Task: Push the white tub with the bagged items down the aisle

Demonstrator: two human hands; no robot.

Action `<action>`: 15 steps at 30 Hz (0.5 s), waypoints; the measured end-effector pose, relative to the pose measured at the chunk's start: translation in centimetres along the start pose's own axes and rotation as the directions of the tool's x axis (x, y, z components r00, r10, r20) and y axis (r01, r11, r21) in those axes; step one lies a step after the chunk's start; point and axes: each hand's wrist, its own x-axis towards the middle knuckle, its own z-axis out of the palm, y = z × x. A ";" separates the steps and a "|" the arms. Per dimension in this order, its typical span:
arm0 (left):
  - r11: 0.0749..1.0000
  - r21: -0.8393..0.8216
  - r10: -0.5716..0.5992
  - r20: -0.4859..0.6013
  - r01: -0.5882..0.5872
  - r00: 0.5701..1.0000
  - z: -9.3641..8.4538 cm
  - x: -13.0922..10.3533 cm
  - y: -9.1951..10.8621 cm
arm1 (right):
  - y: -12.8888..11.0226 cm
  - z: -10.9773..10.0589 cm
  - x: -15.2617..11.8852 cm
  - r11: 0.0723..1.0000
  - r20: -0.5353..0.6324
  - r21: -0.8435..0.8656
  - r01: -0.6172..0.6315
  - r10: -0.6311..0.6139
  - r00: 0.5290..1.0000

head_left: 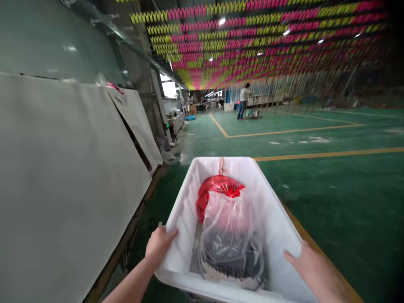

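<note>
White plastic tub occupies the lower centre of the frame, above a green floor. Left hand grips the tub's near-left rim, fingers clenched over the edge. Right hand grips the near-right rim, fingers wrapped on the wall. Inside lie a clear plastic bag and a red bag behind it. White panels lean at left. A person stands far back, upper centre.

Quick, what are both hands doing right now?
Left hand: closed on the rim of the white tub, near its left corner.
Right hand: gripping the tub's right rim.
</note>
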 end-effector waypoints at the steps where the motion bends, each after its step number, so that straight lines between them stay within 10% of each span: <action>1: 1.000 -0.001 -0.005 -0.017 0.005 1.000 0.0 0.5 -0.5 | -0.3 0.3 0.3 1.000 0.006 -0.002 0.013 -0.013 1.000; 10: 0.996 -0.073 -0.046 -0.045 0.042 0.998 -3.7 2.8 -0.5 | -6.4 -5.2 -0.6 0.990 0.036 -0.139 -0.010 0.015 0.999; 15: 0.997 -0.064 -0.042 -0.056 0.039 0.998 -5.2 4.0 -1.9 | -9.4 -4.8 -1.6 0.994 0.044 -0.112 0.000 0.005 0.999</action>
